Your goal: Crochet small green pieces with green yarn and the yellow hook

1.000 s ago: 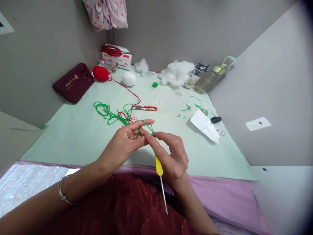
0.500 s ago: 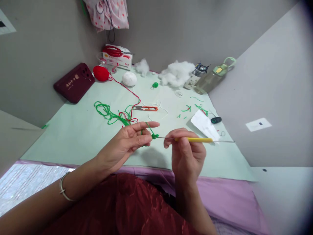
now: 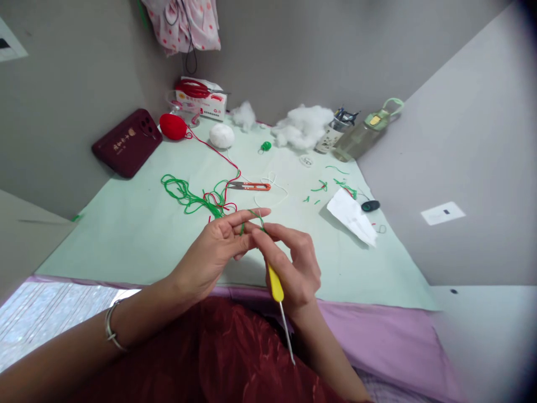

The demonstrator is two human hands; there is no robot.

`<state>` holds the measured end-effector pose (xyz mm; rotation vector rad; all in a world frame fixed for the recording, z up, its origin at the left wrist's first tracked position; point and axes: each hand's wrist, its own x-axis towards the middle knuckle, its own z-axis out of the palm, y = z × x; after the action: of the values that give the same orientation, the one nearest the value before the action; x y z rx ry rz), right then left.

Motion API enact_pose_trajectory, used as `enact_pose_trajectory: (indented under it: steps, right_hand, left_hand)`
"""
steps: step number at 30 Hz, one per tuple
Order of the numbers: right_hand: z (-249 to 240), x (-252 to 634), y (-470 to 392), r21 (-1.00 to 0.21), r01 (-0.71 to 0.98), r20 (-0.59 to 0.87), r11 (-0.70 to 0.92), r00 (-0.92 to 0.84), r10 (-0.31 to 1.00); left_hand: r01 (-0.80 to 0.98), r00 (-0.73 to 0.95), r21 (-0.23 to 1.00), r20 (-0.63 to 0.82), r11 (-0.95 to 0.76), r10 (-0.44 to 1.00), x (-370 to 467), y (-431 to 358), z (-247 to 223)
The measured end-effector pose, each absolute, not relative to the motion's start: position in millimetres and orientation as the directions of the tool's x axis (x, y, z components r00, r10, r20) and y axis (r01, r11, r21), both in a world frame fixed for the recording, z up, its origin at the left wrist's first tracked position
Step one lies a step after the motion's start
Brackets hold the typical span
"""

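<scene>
My left hand (image 3: 218,238) pinches a small piece of green crochet between thumb and fingers; the piece is mostly hidden by fingertips. Green yarn (image 3: 242,228) runs over its raised index finger. Closed around a yellow-handled crochet hook (image 3: 276,284), my right hand (image 3: 293,263) meets the left one at the fingertips. The hook's handle points down toward my lap, its rear metal end bare, while its front tip rises by the left index finger. A loose tangle of green yarn (image 3: 188,196) lies on the table beyond my left hand.
Orange thread snips (image 3: 250,186) lie behind my hands on the green-covered table (image 3: 138,235). Further back are a red yarn ball (image 3: 173,127), a white ball (image 3: 222,136), stuffing (image 3: 302,126) and a bottle (image 3: 364,134). Folded white paper (image 3: 351,217) and yarn scraps lie right.
My right hand has moved left to touch the left fingertips. The crochet hook has swung from lying level, pointing left, to steep, with its rear end down.
</scene>
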<state>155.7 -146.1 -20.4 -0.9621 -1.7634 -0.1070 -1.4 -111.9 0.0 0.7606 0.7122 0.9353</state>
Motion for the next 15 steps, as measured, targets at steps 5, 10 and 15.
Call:
enact_pose_trajectory:
  steps: [5, 10, 15]
  right_hand:
    - [-13.3, 158.5, -142.3, -0.69, 0.358, 0.71, 0.629, 0.169, 0.683]
    - [-9.0, 159.2, -135.8, -0.865, 0.04, 0.5, 0.501, 0.167, 0.85]
    - [-14.5, 159.3, -134.6, -0.891, 0.014, 0.451, 0.454, 0.144, 0.881]
  left_hand:
    - [-0.511, 0.509, 0.686, -0.246, 0.519, 0.825, -4.9, -107.0, -1.8]
    - [-0.44, 0.445, 0.814, -0.171, 0.381, 0.879, -2.6, -109.7, -2.2]
    - [-0.395, 0.392, 0.867, -0.141, 0.305, 0.909, -2.4, -112.0, -0.4]
